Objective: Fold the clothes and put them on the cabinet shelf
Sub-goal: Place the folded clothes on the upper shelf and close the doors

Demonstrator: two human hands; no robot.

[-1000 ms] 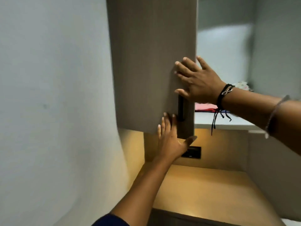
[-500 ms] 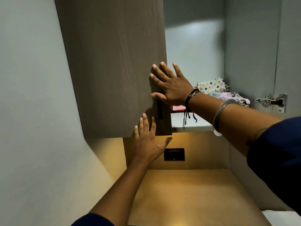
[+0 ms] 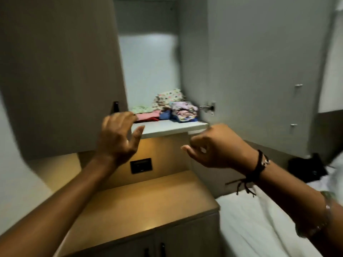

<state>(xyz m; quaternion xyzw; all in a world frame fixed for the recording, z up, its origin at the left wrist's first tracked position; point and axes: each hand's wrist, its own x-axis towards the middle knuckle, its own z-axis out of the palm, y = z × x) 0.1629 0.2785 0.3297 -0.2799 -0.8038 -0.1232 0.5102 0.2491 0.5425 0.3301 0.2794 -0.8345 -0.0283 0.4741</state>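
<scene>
Folded clothes (image 3: pixel 168 106) in pink, blue and patterned fabric lie in small stacks on the white cabinet shelf (image 3: pixel 172 127), toward its right side. The brown left cabinet door (image 3: pixel 61 75) with a black handle (image 3: pixel 115 107) hangs beside the shelf opening. My left hand (image 3: pixel 118 136) is in front of that door's lower right corner, fingers apart and curved, holding nothing. My right hand (image 3: pixel 217 147) hovers below the shelf's front edge, fingers loosely curled, nothing in it.
The grey right door (image 3: pixel 259 71) stands swung open on a metal hinge (image 3: pixel 207 107). Below the shelf is a lit wooden counter (image 3: pixel 144 204) with a black wall socket (image 3: pixel 141 165). A white bed (image 3: pixel 259 225) with a black item (image 3: pixel 306 169) lies to the right.
Both hands have come off the left door and dropped lower. The view has pulled back and turned right, showing more of the shelf, the counter and the bed.
</scene>
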